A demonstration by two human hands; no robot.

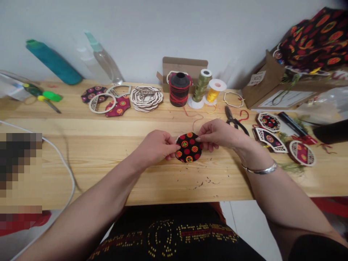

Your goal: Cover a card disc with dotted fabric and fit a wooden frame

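Between my two hands is a round piece of black fabric (189, 148) patterned with red dots and orange flowers, held just over the wooden table. My left hand (160, 145) pinches its left edge between thumb and fingers. On the opposite side, my right hand (213, 135) grips the upper right edge the same way. A sliver of something pale shows behind the fabric's upper left rim; what it is I cannot tell. Dark scraps (208, 181) lie on the wood just below. Black-handled snips (233, 119) rest beyond my right wrist.
Along the wall stand a red cord spool (179, 90), a green thread spool (202, 87), a yellow one (213, 92) and stacked wooden cutouts (146, 98). Finished-looking fabric ornaments (301, 153) lie at right near a cardboard box (272, 87). A white cable (61, 156) crosses the left.
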